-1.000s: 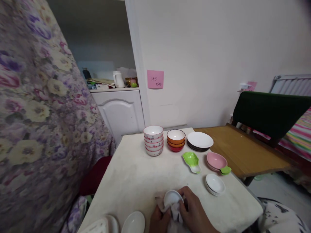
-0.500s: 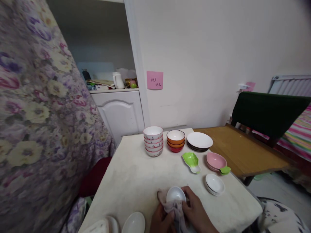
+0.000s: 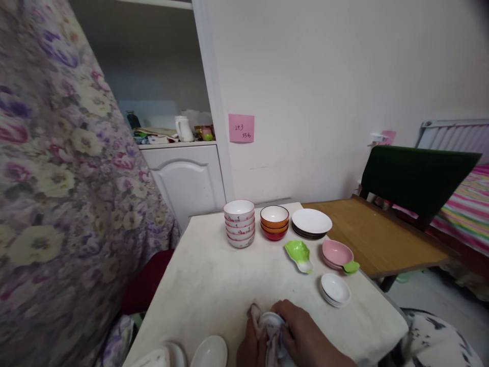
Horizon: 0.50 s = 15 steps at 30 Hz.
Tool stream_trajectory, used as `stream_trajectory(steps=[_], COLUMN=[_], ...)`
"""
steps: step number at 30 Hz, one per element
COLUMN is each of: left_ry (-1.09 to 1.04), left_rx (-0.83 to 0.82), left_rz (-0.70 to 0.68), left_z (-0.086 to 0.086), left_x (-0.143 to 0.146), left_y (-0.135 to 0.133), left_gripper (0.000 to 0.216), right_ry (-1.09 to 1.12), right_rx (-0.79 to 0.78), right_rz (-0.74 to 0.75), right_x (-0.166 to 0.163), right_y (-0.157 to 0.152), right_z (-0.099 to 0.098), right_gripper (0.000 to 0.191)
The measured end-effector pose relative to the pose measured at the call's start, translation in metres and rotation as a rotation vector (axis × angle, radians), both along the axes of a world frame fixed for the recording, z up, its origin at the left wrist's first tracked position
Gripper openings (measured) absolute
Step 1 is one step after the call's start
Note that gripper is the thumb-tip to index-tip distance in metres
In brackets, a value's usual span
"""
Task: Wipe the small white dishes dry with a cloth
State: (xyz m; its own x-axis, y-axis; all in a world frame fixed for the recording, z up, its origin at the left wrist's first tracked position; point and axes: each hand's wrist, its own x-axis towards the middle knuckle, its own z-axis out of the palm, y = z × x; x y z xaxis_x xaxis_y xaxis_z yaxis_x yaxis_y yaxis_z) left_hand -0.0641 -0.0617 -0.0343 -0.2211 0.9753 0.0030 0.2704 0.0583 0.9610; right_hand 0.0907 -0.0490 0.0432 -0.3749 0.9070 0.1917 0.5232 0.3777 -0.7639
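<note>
Head view, near edge of table [image 3: 214, 275]. Both hands low in frame, partly cut off by the bottom edge.

Dish [image 3: 273, 321]: small, white, shallow, prob. glazed ceramic. Sits between the two hands just above the table, mostly wrapped in a cloth [image 3: 263, 326]. Only part of the rim shows.

R hand [image 3: 305, 336]: fingers curled over the dish and cloth from the right side, closed on both.
L hand [image 3: 250, 346]: fingers closed on the cloth and the dish's left side; thumb hidden, so exact contact w/ the dish can't be confirmed.

Handling, judged:
- Dish light, stiff, brittle; chips if knocked on the table or dropped.
- Glaze likely slick, more so if damp; the cloth adds friction.
- Best hold: pinch at the rim, thumb inside, fingers under the foot. Cloth soft and limp, bunches, gives no support by itself.

Nearby on table: a white saucer [image 3: 209, 351] left of the hands; stack of white saucers [image 3: 335, 289] to the right, well apart; green dish [image 3: 299, 255], pink dish [image 3: 337, 254], plates [image 3: 311, 222], orange bowls [image 3: 274, 222] and patterned bowls [image 3: 239, 222] at the far edge.
</note>
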Motion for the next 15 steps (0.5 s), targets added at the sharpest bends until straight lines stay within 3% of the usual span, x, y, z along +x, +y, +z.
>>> stream_trajectory(steps=[7, 9, 13, 15], left_ry=[-0.111, -0.085, 0.0, 0.016], left_rx=[-0.047, -0.065, -0.113, -0.116], left_rz=[0.151, 0.103, 0.031, 0.024], left_z=[0.005, 0.012, 0.025, 0.026], left_x=[0.004, 0.002, -0.004, -0.005], left_y=[-0.006, -0.007, -0.005, -0.003], left_gripper=[0.074, 0.07, 0.069, 0.071], right_ry=[0.202, 0.209, 0.1, 0.073], right_rx=[0.158, 0.163, 0.07, 0.029], right_rz=[-0.193, -0.128, 0.055, 0.044], right_x=[-0.017, -0.016, -0.005, -0.003], right_y=[-0.006, -0.006, 0.002, 0.005], right_z=[-0.051, -0.048, -0.021, -0.017], right_gripper=[0.039, 0.038, 0.039, 0.041])
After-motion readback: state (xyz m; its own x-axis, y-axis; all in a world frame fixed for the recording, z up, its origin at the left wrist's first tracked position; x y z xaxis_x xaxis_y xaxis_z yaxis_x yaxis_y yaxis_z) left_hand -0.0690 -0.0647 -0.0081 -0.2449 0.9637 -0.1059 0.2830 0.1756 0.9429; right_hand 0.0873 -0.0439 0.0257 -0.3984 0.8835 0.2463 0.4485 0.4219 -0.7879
